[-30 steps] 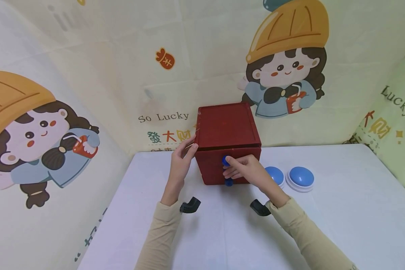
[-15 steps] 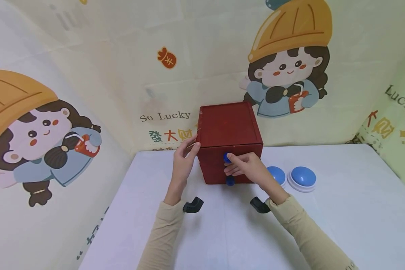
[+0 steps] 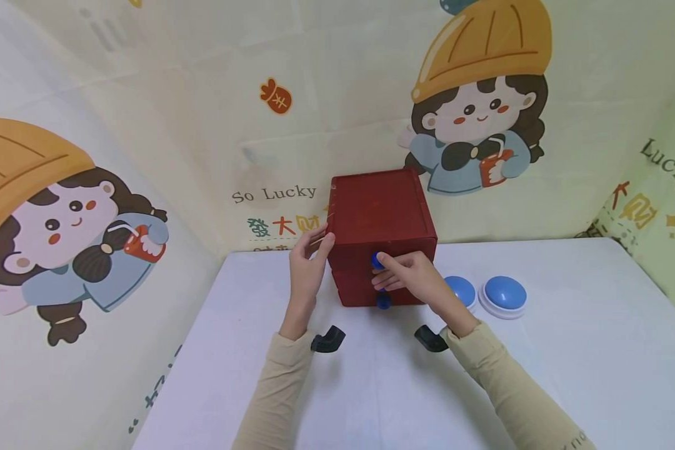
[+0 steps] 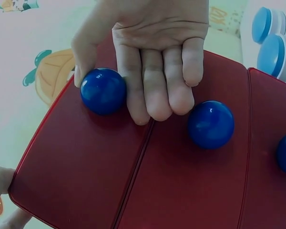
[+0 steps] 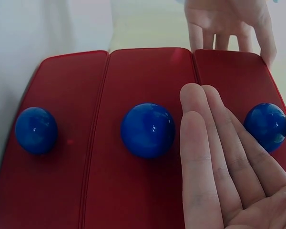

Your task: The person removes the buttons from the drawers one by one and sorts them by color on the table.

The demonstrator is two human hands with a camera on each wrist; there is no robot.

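1. A dark red, cube-shaped wooden drawer chest point(image 3: 380, 234) stands at the far middle of the white desk point(image 3: 540, 375), its front with three stacked drawers facing the person.
2. The right hand point(image 3: 407, 279) lies against that front. Its grip is on the top round blue knob point(image 3: 376, 260): thumb on one side, fingers point(image 4: 155, 90) straight and flat on the drawer face on the other. The knob sits at the fingertips, so there is no gap to cross.
3. The left hand point(image 3: 309, 269) rests with straight fingers on the chest's left edge near the top, holding nothing.
4. The drawers would slide toward the near edge of the desk, along the line of the right forearm; the top front appears flush with the others.
5. The middle blue knob point(image 4: 210, 124) is hidden under the right hand from the head view; the bottom blue knob point(image 3: 382, 302) shows just below it.
6. Two blue dome buttons on white bases point(image 3: 503, 297) sit right of the chest, beside the right wrist but off the drawer's path. The desk in front looks free.
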